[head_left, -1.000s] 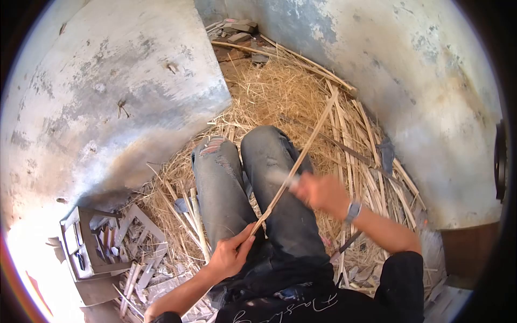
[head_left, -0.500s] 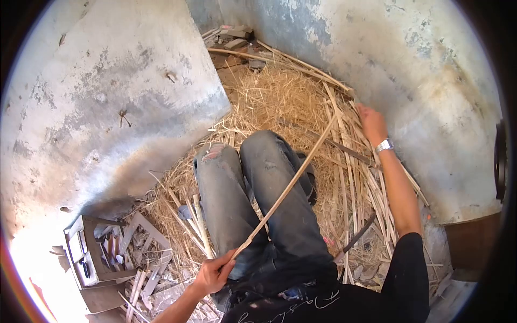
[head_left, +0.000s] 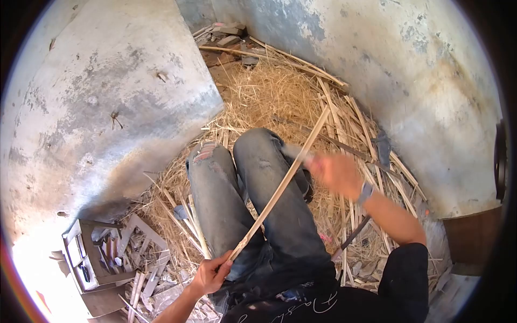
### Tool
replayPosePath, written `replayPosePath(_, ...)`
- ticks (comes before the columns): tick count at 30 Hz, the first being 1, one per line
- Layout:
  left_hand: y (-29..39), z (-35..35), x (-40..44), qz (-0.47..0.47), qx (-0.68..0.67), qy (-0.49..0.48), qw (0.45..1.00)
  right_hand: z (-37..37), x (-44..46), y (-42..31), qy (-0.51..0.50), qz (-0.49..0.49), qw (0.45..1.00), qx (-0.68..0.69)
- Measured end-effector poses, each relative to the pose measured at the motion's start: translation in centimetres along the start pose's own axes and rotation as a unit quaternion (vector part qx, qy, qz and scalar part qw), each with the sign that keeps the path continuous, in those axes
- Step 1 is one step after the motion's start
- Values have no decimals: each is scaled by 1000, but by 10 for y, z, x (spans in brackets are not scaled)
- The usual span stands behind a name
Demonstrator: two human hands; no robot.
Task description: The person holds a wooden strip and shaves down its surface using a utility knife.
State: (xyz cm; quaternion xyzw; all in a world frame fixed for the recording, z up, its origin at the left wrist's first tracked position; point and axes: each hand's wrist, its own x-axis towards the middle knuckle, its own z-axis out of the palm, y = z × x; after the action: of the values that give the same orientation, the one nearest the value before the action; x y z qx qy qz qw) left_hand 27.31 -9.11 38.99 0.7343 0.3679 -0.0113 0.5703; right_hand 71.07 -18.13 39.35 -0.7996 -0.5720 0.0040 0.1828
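Note:
My left hand (head_left: 211,275) is closed around the lower end of a long, flat bamboo strip (head_left: 285,183). The strip slants up and to the right across my thighs, its far end above the straw. Beside the strip's upper half is my right hand (head_left: 340,173), closed and smeared by motion. A grey, blade-like blur, apparently a knife (head_left: 293,153), juts from it to the left behind the strip. Whether the blade touches the strip I cannot tell. My jeans-clad knees (head_left: 258,145) lie beneath the strip.
Loose shavings (head_left: 269,91) cover the floor ahead. Many split strips (head_left: 344,129) lie along the right wall (head_left: 431,107), near a dark cloth (head_left: 383,148). A wooden box (head_left: 99,279) with small items stands at lower left. Bricks (head_left: 229,40) are piled at the back.
My right hand has come from beside the right wall down and left to the strip, with the blade-like tool now showing. The left hand keeps its grip on the strip.

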Motion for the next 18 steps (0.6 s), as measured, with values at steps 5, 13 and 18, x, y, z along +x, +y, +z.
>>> replayPosePath(5, -21, 0, -3, -22, -46, -21, 998, -13, 50, 133, 116, 183, 976, -19)
replayPosePath(13, 18, 14, 16, -41, -138, -113, 983, -6, 9, 34, 88, 80, 962, 246)
replayPosePath(18, 44, 35, 47, -81, -296, -149, 940, 16, -32, -33, -73, 29, 977, 198)
